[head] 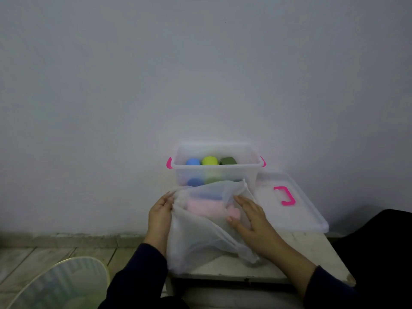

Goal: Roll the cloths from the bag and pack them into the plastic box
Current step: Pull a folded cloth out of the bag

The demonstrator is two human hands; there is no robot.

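A white mesh bag lies on a small white table, its mouth turned towards the box. My left hand grips the bag's left edge. Reaching into the mouth, my right hand has straight fingers and its thumb touches a pink cloth that shows through the mesh. Behind the bag stands a clear plastic box with pink latches. In it are a blue roll, a yellow-green roll and a dark green roll.
The box's clear lid with a pink handle lies flat at the right of the table. A round pale fan guard is at lower left over a tiled floor. A dark object stands at right. A grey wall is close behind.
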